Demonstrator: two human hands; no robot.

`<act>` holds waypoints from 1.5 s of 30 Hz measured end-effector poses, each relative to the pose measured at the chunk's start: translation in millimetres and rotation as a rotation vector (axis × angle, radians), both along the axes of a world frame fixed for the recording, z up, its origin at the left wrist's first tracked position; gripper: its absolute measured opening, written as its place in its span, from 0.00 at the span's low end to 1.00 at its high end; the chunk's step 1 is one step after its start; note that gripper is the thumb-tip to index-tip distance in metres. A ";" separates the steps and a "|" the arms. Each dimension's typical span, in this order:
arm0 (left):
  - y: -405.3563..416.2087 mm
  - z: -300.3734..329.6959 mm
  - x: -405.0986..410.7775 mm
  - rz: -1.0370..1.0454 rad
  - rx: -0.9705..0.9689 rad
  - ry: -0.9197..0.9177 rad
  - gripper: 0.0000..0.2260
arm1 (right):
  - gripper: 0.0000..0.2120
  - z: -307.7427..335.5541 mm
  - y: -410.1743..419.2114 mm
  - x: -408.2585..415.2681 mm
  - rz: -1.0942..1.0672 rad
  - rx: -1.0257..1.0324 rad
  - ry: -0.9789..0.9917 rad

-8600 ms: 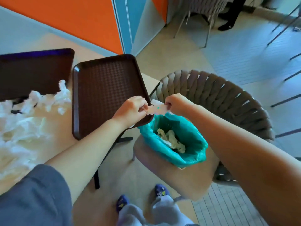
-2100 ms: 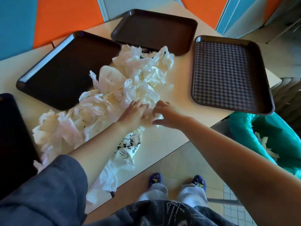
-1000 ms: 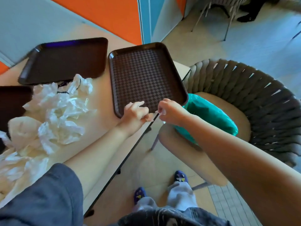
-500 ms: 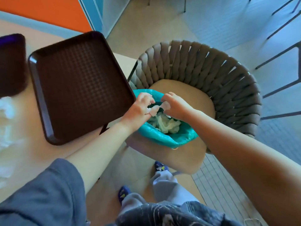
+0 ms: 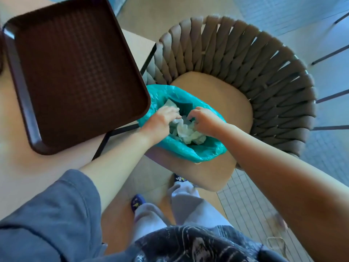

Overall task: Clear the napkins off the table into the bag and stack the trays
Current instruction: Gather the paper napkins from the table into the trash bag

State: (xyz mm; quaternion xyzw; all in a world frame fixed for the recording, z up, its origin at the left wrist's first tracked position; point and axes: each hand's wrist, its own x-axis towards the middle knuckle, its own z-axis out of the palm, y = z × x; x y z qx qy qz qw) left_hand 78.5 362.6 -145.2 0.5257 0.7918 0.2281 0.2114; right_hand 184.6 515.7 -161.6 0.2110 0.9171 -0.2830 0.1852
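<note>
Both hands are over the open mouth of the teal bag, which sits on the tan seat of a woven chair beside the table. The left hand reaches in from the table side, its fingers stretched forward and down onto the crumpled napkins inside the bag; they touch the paper, but whether they pinch any of it cannot be told, since the fingertips are partly lost among the folds. The right hand hangs over the far side of the bag's mouth with its fingers loosely curled, tips pointing down toward the napkins, and nothing is plainly held in it. The napkins lie in a pale heap in the bottom of the bag, between the two hands. A brown tray with a checked surface lies flat on the table, its near right corner overhanging the table edge and reaching just beside the bag's rim. Below, a grey sleeve covers the left upper arm, and two blue shoes stand on the floor under the seat's front edge.
</note>
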 end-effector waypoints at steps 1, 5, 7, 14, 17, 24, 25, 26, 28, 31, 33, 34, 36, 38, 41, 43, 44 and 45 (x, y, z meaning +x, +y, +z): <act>-3.0 1.1 0.1 0.017 -0.004 -0.007 0.21 | 0.17 0.9 0.3 -2.1 0.005 0.007 -0.001; -15.6 9.5 -1.1 0.082 0.005 -0.029 0.21 | 0.18 10.5 -3.5 -13.4 0.022 0.024 0.014; -25.6 15.8 -0.9 0.101 0.028 -0.043 0.20 | 0.18 18.6 -10.8 -20.8 0.039 0.043 0.024; -85.4 41.3 3.7 0.149 0.141 -0.010 0.11 | 0.13 56.0 -64.2 -52.1 0.090 0.136 0.178; -116.5 52.3 2.1 0.170 0.183 -0.002 0.08 | 0.10 73.1 -89.1 -62.4 0.071 0.193 0.271; -209.3 78.2 -7.0 0.288 0.199 0.232 0.11 | 0.12 94.2 -168.3 -90.4 0.162 0.251 0.464; -223.9 79.5 -9.5 0.313 0.182 0.283 0.12 | 0.13 95.2 -182.7 -95.6 0.182 0.252 0.480; -237.6 80.3 -11.7 0.339 0.162 0.321 0.13 | 0.13 95.4 -196.1 -100.2 0.202 0.248 0.487; -270.0 81.5 -13.9 0.407 0.107 0.368 0.17 | 0.15 94.6 -226.3 -109.9 0.270 0.240 0.479; -322.0 81.6 -17.2 0.525 0.026 0.423 0.21 | 0.18 94.7 -274.5 -124.0 0.393 0.221 0.454; -355.4 80.3 -19.2 0.602 -0.019 0.431 0.22 | 0.19 94.1 -306.5 -132.2 0.457 0.207 0.436; -367.3 79.4 -19.4 0.625 -0.044 0.432 0.22 | 0.20 93.1 -318.0 -134.8 0.478 0.206 0.427; -392.5 76.8 -19.8 0.670 -0.088 0.436 0.23 | 0.22 91.3 -342.5 -140.7 0.512 0.189 0.406; -420.7 72.6 -21.1 0.716 -0.138 0.450 0.24 | 0.25 89.7 -370.7 -148.5 0.557 0.155 0.378; -456.4 66.6 -28.4 0.782 -0.238 0.458 0.25 | 0.27 87.7 -406.0 -162.5 0.615 0.137 0.350; -472.4 64.4 -36.0 0.818 -0.281 0.470 0.26 | 0.26 86.1 -423.0 -172.3 0.630 0.136 0.332; -480.0 64.0 -40.6 0.837 -0.298 0.476 0.26 | 0.25 85.1 -431.9 -178.4 0.637 0.137 0.325; -486.2 63.8 -45.1 0.857 -0.314 0.475 0.27 | 0.24 84.1 -440.0 -184.5 0.643 0.139 0.316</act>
